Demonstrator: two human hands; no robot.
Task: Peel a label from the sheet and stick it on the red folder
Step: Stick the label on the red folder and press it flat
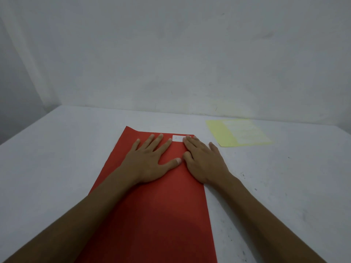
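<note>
— What are the hands doing from where you stand?

— Both lie flat, palms down, on the red folder [152,205]. The left hand [152,160] is spread wide, fingers fanned toward the far edge and thumb stretched out to the right, gripping nothing. The right hand [203,164] is flat too, its fingers closer together, and its thumb tip sits just beside the left thumb.

— And the label?

— The white label [177,138] is stuck near the folder's far right corner. The right hand's fingertips [188,138] rest on its right end, covering part of it; the left index fingertip comes just up to its left edge. There is a faint mark on it, too small for me to read.

— So neither hand holds anything?

— No — both are open and pressed flat. The outer side of the right hand hangs past the folder's right edge, over the table [284,186].

— Where is the sheet?

— The yellow label sheet [237,132] lies flat on the table, off to the right and farther back, well apart from the folder and from both hands. A paler block covers its right part.

— And the folder itself?

— It lies lengthwise, running from the near edge of the view toward the grey wall [171,54], on a pale, slightly scuffed tabletop.
</note>
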